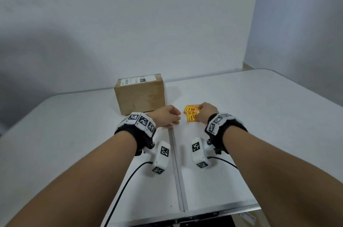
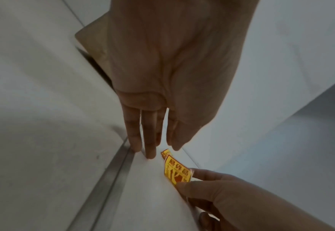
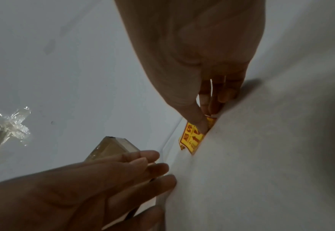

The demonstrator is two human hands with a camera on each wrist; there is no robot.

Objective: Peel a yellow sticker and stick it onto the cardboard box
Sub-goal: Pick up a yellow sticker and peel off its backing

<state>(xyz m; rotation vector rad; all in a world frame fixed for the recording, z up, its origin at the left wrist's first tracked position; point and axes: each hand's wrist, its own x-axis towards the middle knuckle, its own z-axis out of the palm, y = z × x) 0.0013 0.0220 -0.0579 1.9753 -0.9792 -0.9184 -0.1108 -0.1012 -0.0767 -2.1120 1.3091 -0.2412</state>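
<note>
A brown cardboard box (image 1: 140, 94) with a white label on top stands at the back of the white table (image 1: 259, 115). Just right of it lies a small pile of yellow stickers (image 1: 191, 114) with red print. My right hand (image 1: 200, 113) pinches the top yellow sticker (image 3: 192, 139) between thumb and fingers, and its near edge is lifted off the table. My left hand (image 1: 174, 120) rests between box and stickers, its straight fingers (image 2: 150, 150) touching the table beside the seam and holding nothing. In the left wrist view the stickers (image 2: 175, 170) lie just beyond the left fingertips.
A metal seam (image 1: 175, 161) runs down the middle of the table toward its front edge (image 1: 204, 214). Black cables (image 1: 126, 180) trail from both wrist cameras. White walls stand behind and to the right. A crumpled strip of clear tape (image 3: 10, 125) sticks to the wall.
</note>
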